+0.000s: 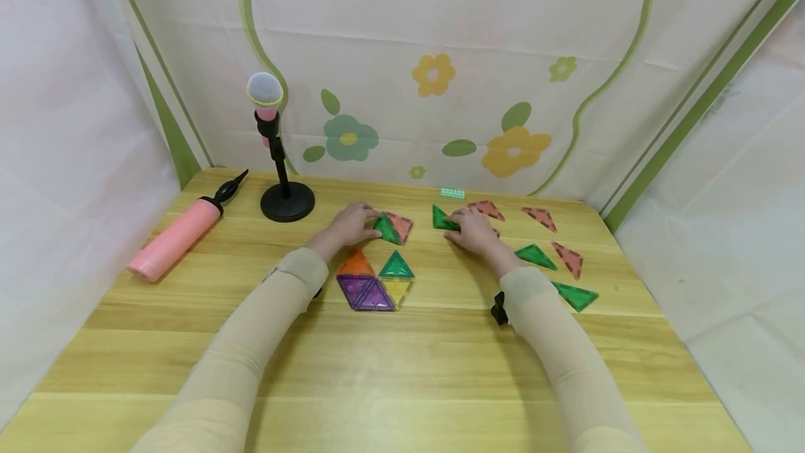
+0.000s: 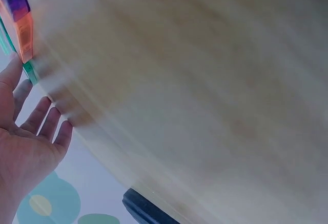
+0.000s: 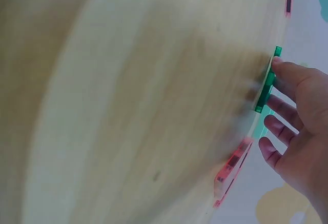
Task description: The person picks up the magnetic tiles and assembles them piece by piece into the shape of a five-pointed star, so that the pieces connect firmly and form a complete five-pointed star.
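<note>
My left hand (image 1: 351,224) pinches a green triangular magnetic tile (image 1: 386,228) at its left side, between thumb and index finger. That tile lies against a red triangular tile (image 1: 401,225). In the left wrist view, the other fingers of the left hand (image 2: 36,137) are spread. My right hand (image 1: 473,231) grips another green triangular tile (image 3: 267,84) by thumb and index finger, its remaining fingers loosely bent. Nearer me lies a group of joined tiles: an orange triangle (image 1: 356,263), purple triangles (image 1: 374,296), a teal triangle (image 1: 396,266) and a yellow one (image 1: 397,289).
Loose red tiles (image 1: 569,259) and green tiles (image 1: 575,295) lie spread on the right. A pink air pump (image 1: 178,238) and a microphone on a stand (image 1: 287,201) occupy the left. At the back edge is a small teal piece (image 1: 453,193), before a flowered curtain (image 1: 377,40).
</note>
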`<state>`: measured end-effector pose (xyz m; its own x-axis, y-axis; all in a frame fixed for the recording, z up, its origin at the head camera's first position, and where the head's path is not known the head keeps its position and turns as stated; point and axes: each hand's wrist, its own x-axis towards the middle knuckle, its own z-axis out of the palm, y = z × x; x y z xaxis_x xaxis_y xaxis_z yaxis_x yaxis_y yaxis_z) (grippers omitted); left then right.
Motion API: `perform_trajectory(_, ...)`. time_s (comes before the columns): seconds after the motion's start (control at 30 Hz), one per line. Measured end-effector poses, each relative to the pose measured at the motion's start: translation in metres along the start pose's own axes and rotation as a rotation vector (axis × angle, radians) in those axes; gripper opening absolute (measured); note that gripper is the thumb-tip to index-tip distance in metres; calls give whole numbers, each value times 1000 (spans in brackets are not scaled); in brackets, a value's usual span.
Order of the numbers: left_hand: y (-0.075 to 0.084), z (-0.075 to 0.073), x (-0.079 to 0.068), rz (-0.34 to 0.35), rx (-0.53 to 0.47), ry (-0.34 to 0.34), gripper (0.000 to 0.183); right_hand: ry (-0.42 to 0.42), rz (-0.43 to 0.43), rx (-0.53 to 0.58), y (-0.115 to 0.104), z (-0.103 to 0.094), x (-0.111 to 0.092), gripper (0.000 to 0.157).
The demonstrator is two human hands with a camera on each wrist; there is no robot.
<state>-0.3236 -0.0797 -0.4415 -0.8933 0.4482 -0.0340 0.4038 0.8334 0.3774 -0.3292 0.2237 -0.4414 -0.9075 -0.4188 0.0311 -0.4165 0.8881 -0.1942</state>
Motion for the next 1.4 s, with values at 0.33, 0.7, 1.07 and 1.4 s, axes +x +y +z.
perform_trajectory(0.33, 1, -3, 0, 0, -5, -1, 50, -53, -7, -19, -12, -1, -6, 41)
perform_trajectory(0.7, 4, -4, -2, -6, 3, -26, 50, -56, -78, -29, -25, -2, -22, 38)
perform_trajectory(1.07, 2, -4, -1, -3, 7, -27, 51, -42, -115, 45, -19, -7, -29, 41)
perform_trajectory(1.4, 1, -1, 1, -13, 8, -30, 51, -20, -133, 73, 19, -26, -36, 48)
